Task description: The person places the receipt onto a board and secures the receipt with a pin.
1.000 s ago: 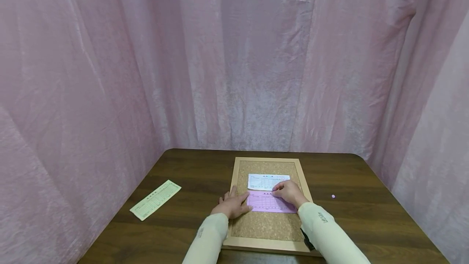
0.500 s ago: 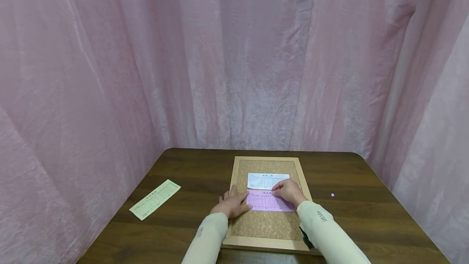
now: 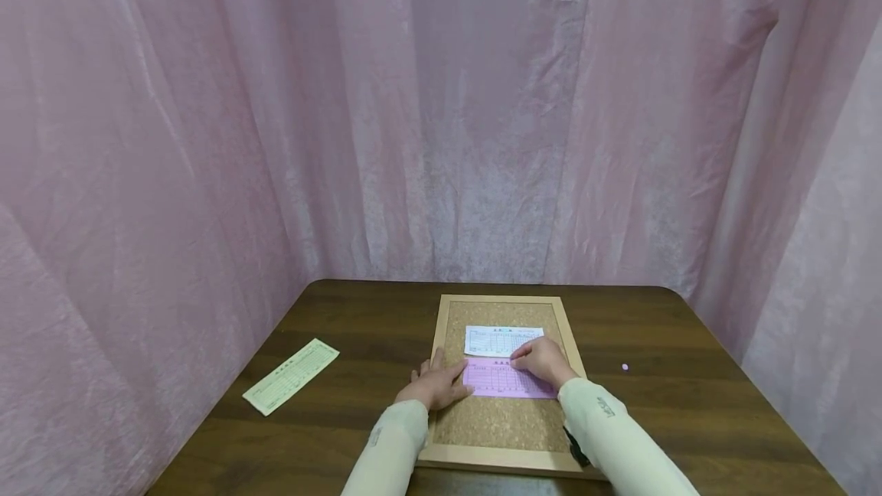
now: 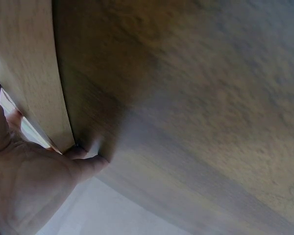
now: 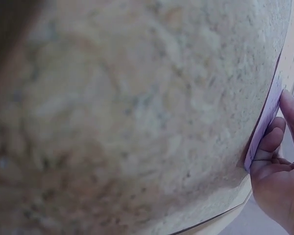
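A cork board (image 3: 506,427) with a pale wooden frame lies on the table. On its cork are a white printed slip (image 3: 488,341) and, just below it, a pink printed slip (image 3: 492,383). My left hand (image 3: 436,386) rests across the board's left frame bar, fingers extended, its thumb and fingertips at the pink slip's left edge. My right hand (image 3: 546,363) bends over the right part of the pink slip. Its thumb and forefinger come together at the middle of the slip's top edge. Whatever may be between those fingertips is hidden, also in the right wrist view.
A pale green printed slip (image 3: 292,377) lies slanted on the dark wooden table (image 3: 689,419), left of the board. One small round pink thing (image 3: 625,367) sits to the board's right. Pink curtains (image 3: 482,136) hang around the table.
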Tool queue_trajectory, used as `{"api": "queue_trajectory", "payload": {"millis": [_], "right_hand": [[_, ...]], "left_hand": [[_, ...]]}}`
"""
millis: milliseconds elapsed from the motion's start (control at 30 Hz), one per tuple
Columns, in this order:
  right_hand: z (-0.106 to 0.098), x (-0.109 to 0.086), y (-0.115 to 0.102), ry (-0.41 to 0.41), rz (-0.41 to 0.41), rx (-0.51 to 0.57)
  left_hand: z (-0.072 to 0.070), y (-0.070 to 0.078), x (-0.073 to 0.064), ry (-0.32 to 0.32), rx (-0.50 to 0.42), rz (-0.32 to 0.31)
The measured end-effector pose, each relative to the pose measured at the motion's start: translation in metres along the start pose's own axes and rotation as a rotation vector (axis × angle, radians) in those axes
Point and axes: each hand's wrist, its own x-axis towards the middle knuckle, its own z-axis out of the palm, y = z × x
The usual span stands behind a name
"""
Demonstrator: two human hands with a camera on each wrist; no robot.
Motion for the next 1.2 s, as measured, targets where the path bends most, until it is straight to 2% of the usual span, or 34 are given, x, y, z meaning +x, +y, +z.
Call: {"api": "queue_trajectory", "payload": {"millis": [400,833,1200], "right_hand": [[0.0001,-0.0009,0.0028,-0.003,-0.030,0.014],[0.0003,-0.0023,0.0039,0.037,-0.090,0.034],[0.0017,0.0002,0.0034,0.028,-0.067,0.033]], "left_hand": [[0.0009,0.0011,-0.0014,0.003,0.033,0.009],[0.0006,0.0007,-0.0009,0.002,0.034,0.008],[0.0030,-0.0011,0.0007,0.010,0.029,0.006]]}}
